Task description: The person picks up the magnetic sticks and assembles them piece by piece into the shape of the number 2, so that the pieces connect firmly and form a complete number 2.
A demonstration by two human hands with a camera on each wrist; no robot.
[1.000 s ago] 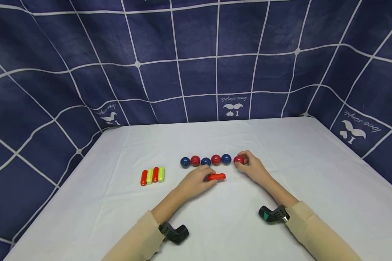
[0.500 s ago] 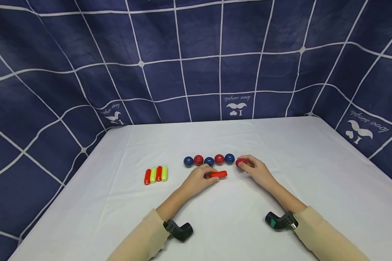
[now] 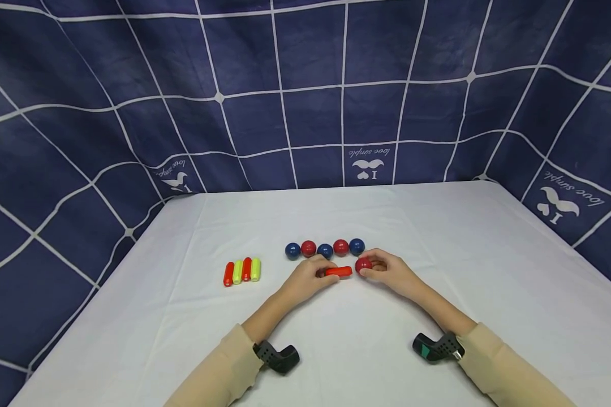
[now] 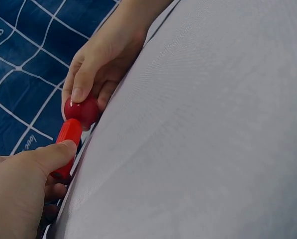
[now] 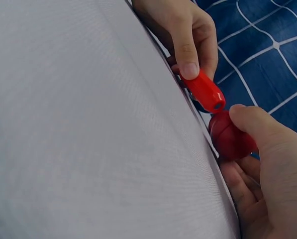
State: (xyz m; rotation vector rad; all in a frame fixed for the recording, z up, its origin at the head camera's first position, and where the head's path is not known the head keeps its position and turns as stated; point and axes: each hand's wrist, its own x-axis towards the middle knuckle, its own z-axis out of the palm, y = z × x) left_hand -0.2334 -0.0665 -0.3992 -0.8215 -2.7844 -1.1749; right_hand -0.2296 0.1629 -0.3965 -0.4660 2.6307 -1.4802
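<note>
My left hand pinches a short red cylinder lying sideways just above the white table; the cylinder sticks out past my thumb, and its open end faces right. My right hand grips a red ball between thumb and fingers. The ball sits right at the cylinder's tip, almost touching; in the right wrist view the ball is just below the cylinder's end. Both hands meet near the table's middle, in front of a row of balls.
Five balls, alternating blue and red, stand in a row behind the hands. Several red and yellow-green cylinders lie side by side to the left. The white table is ringed by a blue gridded cloth backdrop.
My right hand has carried the red ball leftward from the end of the row to the red cylinder's tip. My left hand has kept hold of the cylinder, barely shifting.
</note>
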